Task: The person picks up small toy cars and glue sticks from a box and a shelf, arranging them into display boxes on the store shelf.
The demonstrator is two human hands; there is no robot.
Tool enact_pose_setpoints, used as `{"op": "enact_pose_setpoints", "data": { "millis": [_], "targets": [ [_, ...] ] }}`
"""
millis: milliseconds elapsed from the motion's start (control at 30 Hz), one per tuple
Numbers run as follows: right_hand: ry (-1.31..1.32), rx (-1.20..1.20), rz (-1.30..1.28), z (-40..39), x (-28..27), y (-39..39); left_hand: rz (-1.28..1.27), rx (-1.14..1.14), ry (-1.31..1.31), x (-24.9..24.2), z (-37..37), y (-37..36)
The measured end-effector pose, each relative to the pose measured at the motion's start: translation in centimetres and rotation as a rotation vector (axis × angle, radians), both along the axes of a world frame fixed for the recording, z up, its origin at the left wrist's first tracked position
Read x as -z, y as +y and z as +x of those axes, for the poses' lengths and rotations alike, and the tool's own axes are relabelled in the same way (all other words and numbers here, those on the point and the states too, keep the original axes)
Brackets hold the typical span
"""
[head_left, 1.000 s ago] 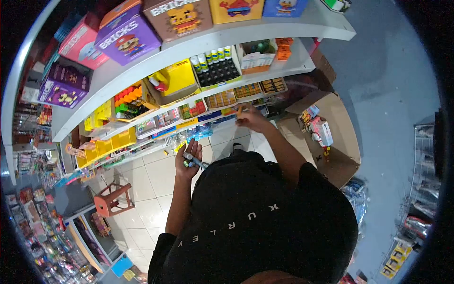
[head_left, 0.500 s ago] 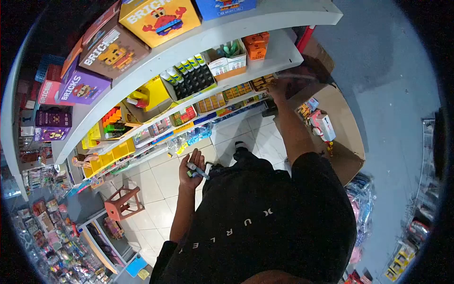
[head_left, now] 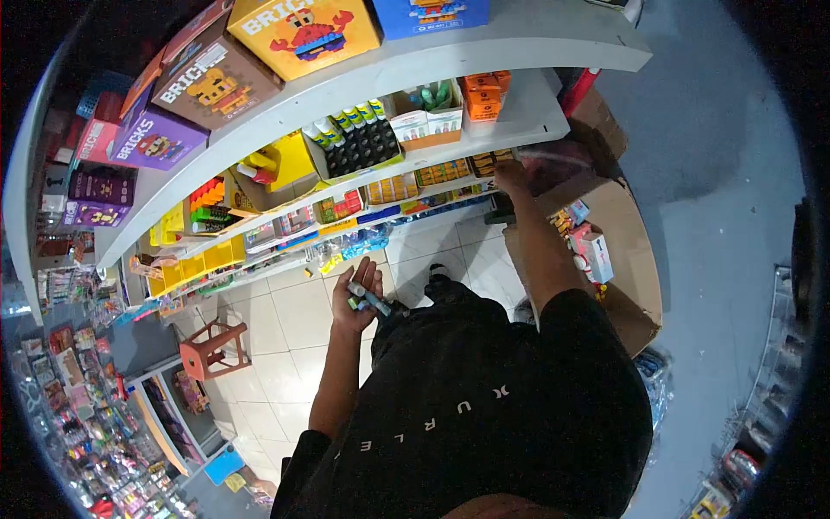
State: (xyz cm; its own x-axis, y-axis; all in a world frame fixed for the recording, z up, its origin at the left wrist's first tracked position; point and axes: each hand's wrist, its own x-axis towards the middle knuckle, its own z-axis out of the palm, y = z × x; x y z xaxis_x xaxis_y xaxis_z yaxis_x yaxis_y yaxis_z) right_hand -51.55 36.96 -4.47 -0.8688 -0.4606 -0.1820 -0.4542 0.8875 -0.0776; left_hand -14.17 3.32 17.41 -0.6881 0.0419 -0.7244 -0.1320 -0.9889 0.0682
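Palm up above the tiled floor, my left hand (head_left: 357, 313) holds a few small grey-blue and green tubes (head_left: 373, 301) across its palm and fingers. My right hand (head_left: 512, 176) reaches to the right end of a lower shelf, at a row of small yellow and black packs (head_left: 489, 164). Its fingertips are too dark and small to make out, so whether it grips a pack is unclear. More yellow packs (head_left: 392, 189) lie to the left on the same shelf. Above them stands a tray of black-capped tubes (head_left: 361, 150).
An open cardboard box (head_left: 635, 251) with small goods stands below my right arm. Brick toy boxes (head_left: 304, 30) line the top shelf, whose edge (head_left: 432, 69) juts out overhead. A red stool (head_left: 213, 349) stands at the left, near a rack of packaged items (head_left: 104, 415).
The view has shifted slightly, so the shelves appear lower and farther right. My left hand has risen a little, its fingers still under the tubes. My right hand remains at the shelf end.
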Motion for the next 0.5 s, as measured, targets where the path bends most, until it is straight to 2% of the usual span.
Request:
{"op": "enact_pose_setpoints", "data": {
  "millis": [33, 67, 100, 133, 200, 300, 367, 433, 500],
  "targets": [
    [-0.017, 0.144, -0.311, 0.0, 0.2, 0.2, -0.009, 0.005, 0.012, -0.2, -0.6, 0.0],
    [-0.011, 0.266, -0.453, 0.1, 0.5, 0.3, -0.02, 0.003, 0.02, -0.3, -1.1, -0.1],
    [0.01, 0.399, -0.553, 1.7, -3.4, -0.9, -0.102, -0.008, -0.032, -1.4, -2.2, 0.5],
    [0.029, 0.473, -0.64, 3.0, -7.1, -2.2, -0.058, 0.017, 0.086, -0.9, -2.6, 0.1],
    [-0.06, 0.384, -0.821, 5.5, -12.4, -5.2, -0.104, 0.039, 0.119, -1.3, -4.1, 0.2],
    [-0.32, 0.114, -1.079, 10.0, -17.7, -9.0, -0.084, 0.035, 0.118, -2.5, -6.2, 0.7],
    [-0.482, 0.042, -1.116, 14.2, -23.0, -11.5, -0.095, 0.048, 0.119, -3.0, -7.3, 1.2],
    [-0.53, -0.192, -1.169, 17.1, -24.9, -12.9, -0.074, 0.053, 0.117, -3.3, -8.1, 1.7],
    [-0.628, -0.311, -1.206, 19.6, -27.9, -14.2, -0.094, 0.091, 0.129, -2.8, -8.3, 1.8]
  ]
}}
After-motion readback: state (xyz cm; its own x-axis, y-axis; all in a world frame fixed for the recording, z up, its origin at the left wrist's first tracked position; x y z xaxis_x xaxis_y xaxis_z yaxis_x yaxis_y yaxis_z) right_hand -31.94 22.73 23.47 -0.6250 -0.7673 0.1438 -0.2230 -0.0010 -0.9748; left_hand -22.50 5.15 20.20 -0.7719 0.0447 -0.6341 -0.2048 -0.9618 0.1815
